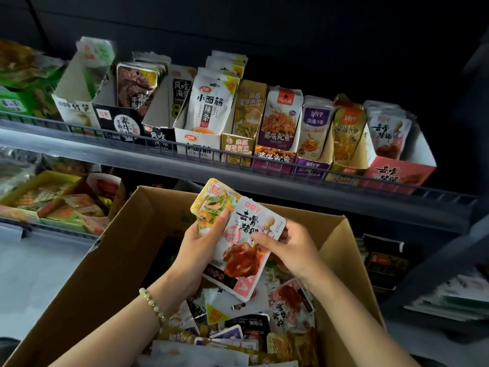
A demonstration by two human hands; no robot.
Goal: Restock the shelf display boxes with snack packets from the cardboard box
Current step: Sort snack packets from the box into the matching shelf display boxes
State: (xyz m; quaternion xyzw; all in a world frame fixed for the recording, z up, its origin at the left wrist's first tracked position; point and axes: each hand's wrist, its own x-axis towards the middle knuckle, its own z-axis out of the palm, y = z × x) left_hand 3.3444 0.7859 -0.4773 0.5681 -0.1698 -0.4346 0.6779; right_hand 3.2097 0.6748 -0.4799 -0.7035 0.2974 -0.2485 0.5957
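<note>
Together, above the open cardboard box (105, 260) of loose packets, we held two snacks: our left hand (201, 245) had its grip curled round a green-and-yellow packet (214, 205) and the pink-and-white packet (246, 260) overlapping it, while our right hand (288, 247) pinched the latter's right edge. A matching pink display box (397, 173) stood at the far right of the shelf (132, 152) above.

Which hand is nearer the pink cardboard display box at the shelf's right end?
Right. The right hand, pinching a white-and-pink snack packet, is below and left of the pink cardboard display box; the left hand, gripping a yellow-and-green snack packet, is farther left.
</note>
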